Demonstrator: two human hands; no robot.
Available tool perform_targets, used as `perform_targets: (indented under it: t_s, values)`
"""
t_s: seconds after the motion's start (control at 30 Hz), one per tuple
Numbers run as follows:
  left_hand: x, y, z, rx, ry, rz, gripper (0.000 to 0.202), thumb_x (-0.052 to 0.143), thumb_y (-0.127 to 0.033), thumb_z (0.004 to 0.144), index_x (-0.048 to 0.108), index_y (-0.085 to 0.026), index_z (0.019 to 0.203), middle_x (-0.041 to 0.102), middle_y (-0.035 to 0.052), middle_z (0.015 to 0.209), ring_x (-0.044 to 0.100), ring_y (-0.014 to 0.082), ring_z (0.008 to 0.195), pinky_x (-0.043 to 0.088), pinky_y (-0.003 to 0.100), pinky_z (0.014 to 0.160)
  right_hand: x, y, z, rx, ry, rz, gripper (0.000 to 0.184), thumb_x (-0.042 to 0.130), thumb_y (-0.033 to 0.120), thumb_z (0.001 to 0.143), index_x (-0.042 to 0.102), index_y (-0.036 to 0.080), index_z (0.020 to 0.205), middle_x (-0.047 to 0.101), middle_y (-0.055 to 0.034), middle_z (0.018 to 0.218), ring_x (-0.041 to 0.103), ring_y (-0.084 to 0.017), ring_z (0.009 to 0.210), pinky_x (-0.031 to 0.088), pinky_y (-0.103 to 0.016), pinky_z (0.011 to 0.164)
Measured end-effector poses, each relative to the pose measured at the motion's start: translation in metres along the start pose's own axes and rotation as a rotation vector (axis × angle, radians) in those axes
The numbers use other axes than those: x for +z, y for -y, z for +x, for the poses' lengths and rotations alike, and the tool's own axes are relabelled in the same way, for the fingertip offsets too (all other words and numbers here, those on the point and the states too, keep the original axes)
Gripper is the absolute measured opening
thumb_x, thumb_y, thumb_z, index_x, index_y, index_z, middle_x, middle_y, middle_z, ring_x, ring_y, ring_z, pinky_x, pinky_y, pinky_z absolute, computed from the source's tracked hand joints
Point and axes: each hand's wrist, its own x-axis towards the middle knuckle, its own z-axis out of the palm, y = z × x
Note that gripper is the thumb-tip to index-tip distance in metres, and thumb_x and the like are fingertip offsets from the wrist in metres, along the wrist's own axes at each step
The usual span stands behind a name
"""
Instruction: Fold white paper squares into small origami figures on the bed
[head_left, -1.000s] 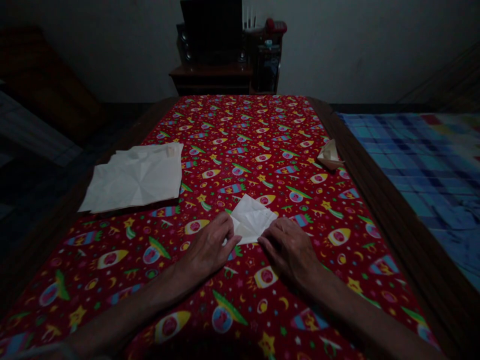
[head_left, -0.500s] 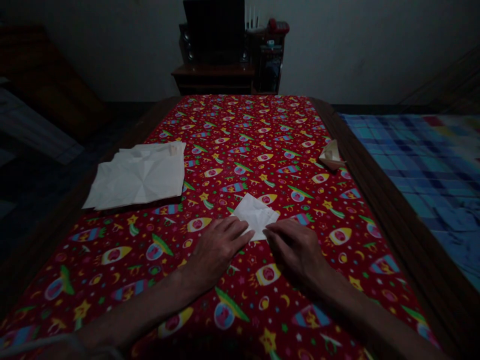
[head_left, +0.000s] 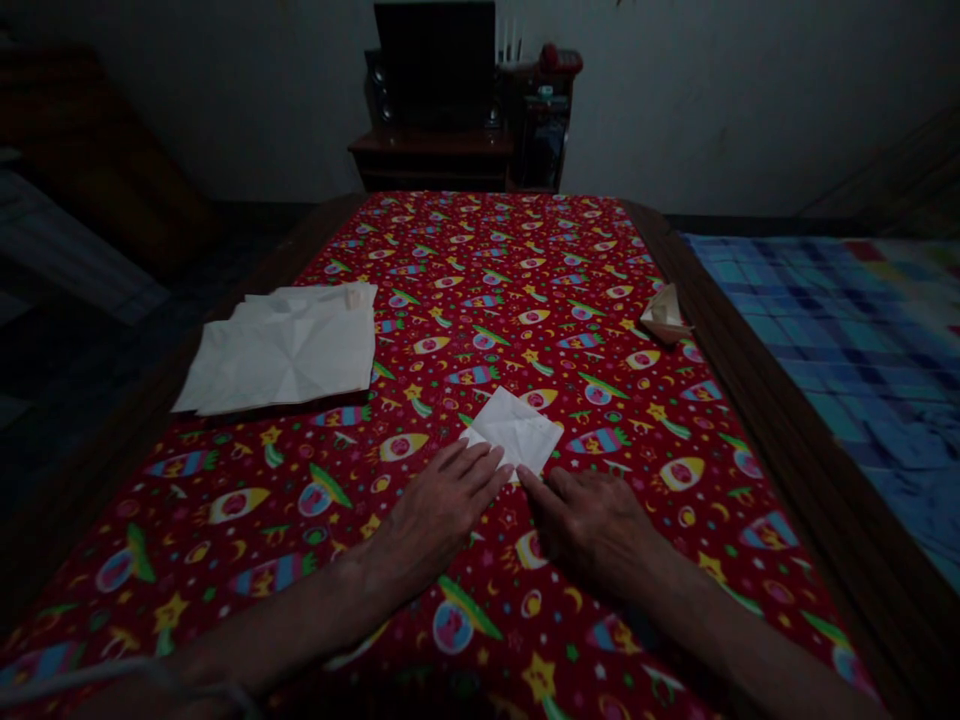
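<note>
A small white folded sheet of paper (head_left: 517, 432), roughly square with crease lines, lies flat on the red patterned cloth, one corner pointing away from me. My left hand (head_left: 454, 500) rests palm down with its fingers stretched out flat over the paper's near left edge. From the right, my right hand (head_left: 592, 515) touches the paper's near corner with its outstretched index finger. Its other fingers are bent and partly hidden beneath the hand. Both index fingertips are close together at that near corner, and neither hand grips the paper.
A stack of creased white paper sheets (head_left: 289, 350) lies at left on the red cloth (head_left: 480, 270). Near the right edge stands a small folded paper piece (head_left: 666, 315). Beyond the table's far end, a dark monitor (head_left: 436, 62) sits on a wooden desk (head_left: 431, 145).
My right hand has let go of the paper's right side and shifted left, its index finger now straightened onto the near corner. My left fingers lie flatter along the near left edge.
</note>
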Motion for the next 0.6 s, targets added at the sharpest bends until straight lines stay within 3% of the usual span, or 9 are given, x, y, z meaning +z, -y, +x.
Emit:
perform_targets:
  t_s: [0.3, 0.6]
  values:
    - [-0.002, 0.004, -0.012, -0.036, 0.08, -0.014, 0.064, 0.04, 0.001, 0.074, 0.036, -0.016, 0.135, 0.036, 0.0101, 0.144, 0.03, 0.0224, 0.134, 0.022, 0.045, 0.111, 0.002, 0.0, -0.014, -0.002, -0.018, -0.051, 0.042, 0.05, 0.01, 0.08, 0.049, 0.011, 0.122, 0.063, -0.0069, 0.079, 0.056, -0.017, 0.066, 0.037, -0.031, 0.055]
    - [-0.003, 0.008, -0.032, -0.026, 0.034, 0.018, 0.063, 0.039, 0.001, 0.075, 0.038, -0.018, 0.135, 0.04, 0.0072, 0.143, 0.033, 0.0223, 0.133, 0.027, 0.045, 0.109, -0.002, -0.005, -0.008, -0.022, 0.004, -0.032, 0.036, 0.052, 0.017, 0.082, 0.053, 0.013, 0.118, 0.063, -0.004, 0.074, 0.053, -0.015, 0.057, 0.028, -0.03, 0.05]
